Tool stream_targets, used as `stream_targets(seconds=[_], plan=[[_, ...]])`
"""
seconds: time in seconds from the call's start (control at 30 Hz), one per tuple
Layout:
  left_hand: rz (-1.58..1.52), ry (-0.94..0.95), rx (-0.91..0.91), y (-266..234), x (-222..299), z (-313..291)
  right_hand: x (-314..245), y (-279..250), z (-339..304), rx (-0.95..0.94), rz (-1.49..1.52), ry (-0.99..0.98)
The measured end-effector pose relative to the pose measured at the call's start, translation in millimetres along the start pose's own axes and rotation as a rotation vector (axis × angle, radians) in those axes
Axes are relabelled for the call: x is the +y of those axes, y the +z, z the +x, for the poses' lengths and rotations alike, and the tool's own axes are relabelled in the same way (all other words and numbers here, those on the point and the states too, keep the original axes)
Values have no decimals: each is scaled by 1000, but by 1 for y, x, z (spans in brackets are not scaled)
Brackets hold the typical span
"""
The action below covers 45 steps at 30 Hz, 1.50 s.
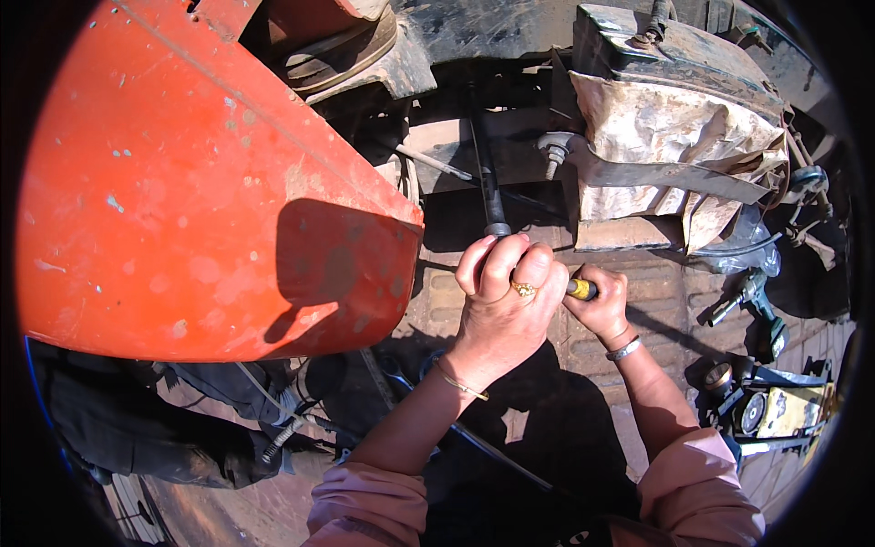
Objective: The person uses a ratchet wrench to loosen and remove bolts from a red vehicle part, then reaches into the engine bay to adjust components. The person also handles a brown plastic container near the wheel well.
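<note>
A long black rod (489, 187) runs from the dark gap of the machine toward me. My left hand (512, 296), wearing a ring, is closed around its near end, where a dark collar shows above the knuckles. Just right of it, my right hand (603, 301) is closed at a black-and-yellow handle (581, 289), whose end pokes out between the two hands. Whether handle and rod are one tool cannot be seen, since my left fingers cover the join. A bolt with a nut (553, 157) sticks out of a bracket beyond my hands.
A big orange-red panel (200, 201) fills the left. At the upper right, a battery-like block (679, 123) in torn whitish wrapping sits behind a metal strap (674, 175). A teal power tool (761, 310) and a tray of parts (788, 410) lie right, on paving. Dark cloth (137, 419) lies lower left.
</note>
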State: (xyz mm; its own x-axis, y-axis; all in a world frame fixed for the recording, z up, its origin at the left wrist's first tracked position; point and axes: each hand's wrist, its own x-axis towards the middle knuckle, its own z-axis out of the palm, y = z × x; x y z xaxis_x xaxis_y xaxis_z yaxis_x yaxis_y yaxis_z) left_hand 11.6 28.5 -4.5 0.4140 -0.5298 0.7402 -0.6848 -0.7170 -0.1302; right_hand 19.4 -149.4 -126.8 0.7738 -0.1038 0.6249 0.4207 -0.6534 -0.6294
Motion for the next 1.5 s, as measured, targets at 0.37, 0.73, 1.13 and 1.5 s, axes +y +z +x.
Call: stream_targets(seconds=[0.37,0.73,1.13,1.5], plan=[[7,29,10,-1,-2,1,-4,6,-4,22,17,14],[25,40,-23,-4,-4,1,-2,18,-10,51,62,56],[14,43,-22,-5,-3,2,-6,19,-11,61,72,72],[31,61,-10,-4,-5,2,-8,22,-12,71,101,87]])
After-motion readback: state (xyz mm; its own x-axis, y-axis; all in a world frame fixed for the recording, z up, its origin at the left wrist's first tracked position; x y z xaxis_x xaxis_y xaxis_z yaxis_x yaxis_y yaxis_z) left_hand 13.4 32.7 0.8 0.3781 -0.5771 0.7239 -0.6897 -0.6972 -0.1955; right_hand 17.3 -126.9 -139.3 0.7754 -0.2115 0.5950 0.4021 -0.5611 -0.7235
